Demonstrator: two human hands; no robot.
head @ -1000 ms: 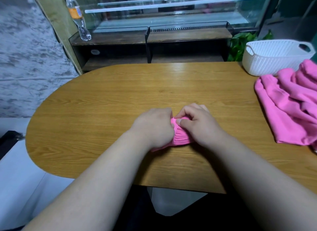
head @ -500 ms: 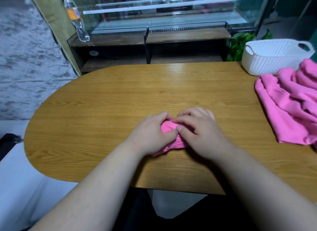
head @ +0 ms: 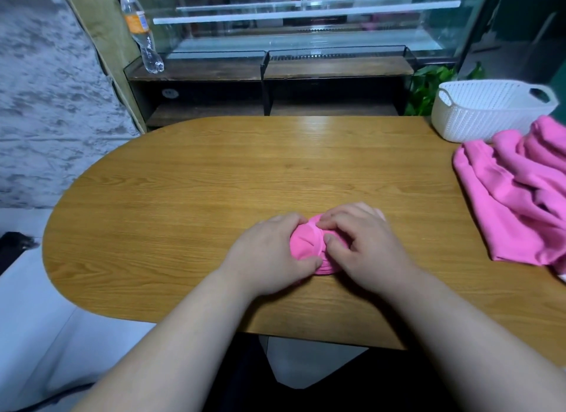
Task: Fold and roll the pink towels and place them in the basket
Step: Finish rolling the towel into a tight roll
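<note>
Pink towel roll at near centre of tabletop, wound tight, seemingly at the last tuck. Gripped from the left by left hand and pinched from the right by right hand, fingers of both curled onto the cloth. Not yet in white basket at far right, its inside hidden. Just on the near side of it, heap of loose pink towels, probably all left to fold, partly across the reach. Water bottle and plant far off, no hindrance.
</note>
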